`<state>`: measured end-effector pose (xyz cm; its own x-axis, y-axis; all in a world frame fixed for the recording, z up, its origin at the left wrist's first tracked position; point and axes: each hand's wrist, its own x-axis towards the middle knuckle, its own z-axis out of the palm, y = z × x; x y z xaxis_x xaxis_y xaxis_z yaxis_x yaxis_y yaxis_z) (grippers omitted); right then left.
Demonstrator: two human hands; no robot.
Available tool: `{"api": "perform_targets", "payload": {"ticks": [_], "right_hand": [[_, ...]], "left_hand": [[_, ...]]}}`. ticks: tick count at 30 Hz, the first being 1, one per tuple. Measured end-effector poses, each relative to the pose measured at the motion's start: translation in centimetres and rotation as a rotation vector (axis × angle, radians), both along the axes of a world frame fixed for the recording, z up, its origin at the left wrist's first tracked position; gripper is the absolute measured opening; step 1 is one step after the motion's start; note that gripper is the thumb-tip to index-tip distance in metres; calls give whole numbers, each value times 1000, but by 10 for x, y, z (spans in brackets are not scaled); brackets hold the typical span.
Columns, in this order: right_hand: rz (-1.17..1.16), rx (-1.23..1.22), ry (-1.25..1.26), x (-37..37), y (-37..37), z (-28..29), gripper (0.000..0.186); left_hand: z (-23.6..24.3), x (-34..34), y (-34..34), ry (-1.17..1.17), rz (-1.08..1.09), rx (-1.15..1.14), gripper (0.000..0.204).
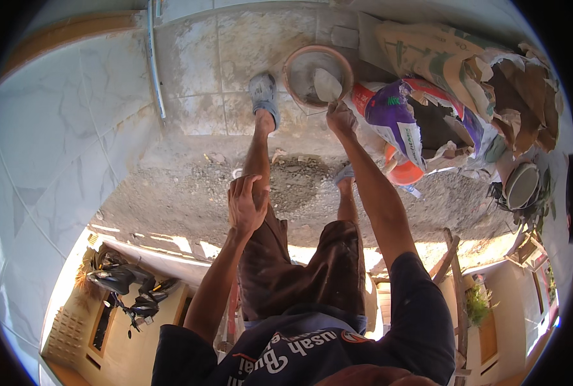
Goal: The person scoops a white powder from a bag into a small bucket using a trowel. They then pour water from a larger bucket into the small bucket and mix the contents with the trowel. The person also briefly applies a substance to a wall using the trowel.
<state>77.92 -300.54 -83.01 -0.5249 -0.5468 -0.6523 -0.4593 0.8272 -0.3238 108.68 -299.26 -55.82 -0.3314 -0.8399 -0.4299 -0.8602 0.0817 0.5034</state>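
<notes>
A trowel with a pale, coated blade (327, 85) is in my right hand (341, 119), its fingers closed round the handle. The blade rests inside a round terracotta-coloured tub (287, 82) with grey, mortar-like material in it. The handle is hidden by my fist. My left hand (246, 204) lies on my bent left knee, fingers apart, with nothing held. Beside the tub, my left foot in a grey clog (264, 96) stands on the dusty tiled floor (190, 61).
Right of the tub lie a torn purple-and-white sack (392, 119) and torn brown paper sacks (428, 48). An orange container (403, 168) is partly under them. A bucket (521, 186) stands farther right. Rough gravel (299, 183) lies below the tiled step; a marbled tile wall (48, 135) rises at left.
</notes>
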Motion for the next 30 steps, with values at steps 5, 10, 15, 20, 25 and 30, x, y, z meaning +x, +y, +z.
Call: {"api": "perform_targets", "payload": {"ticks": [5,10,15,20,25,30], "right_hand": [[228,-10,230,-4,7,-2,42],[331,40,177,-40,-11,-19,39],[571,151,81,-34,-49,33,33],[563,69,194,-39,-83,33,31],[819,-27,207,-35,-105,24,27],[829,98,154,-17,-99,66,23]], "left_hand": [[-1,2,2,-27,7,9,39],[0,-4,-1,3,-7,7,39],[3,3,3,-20,21,-17,39],[3,-1,1,-2,26,-13,39],[-3,2,3,10,22,-18,40],[0,5,3,-1,32,-32,40]]}}
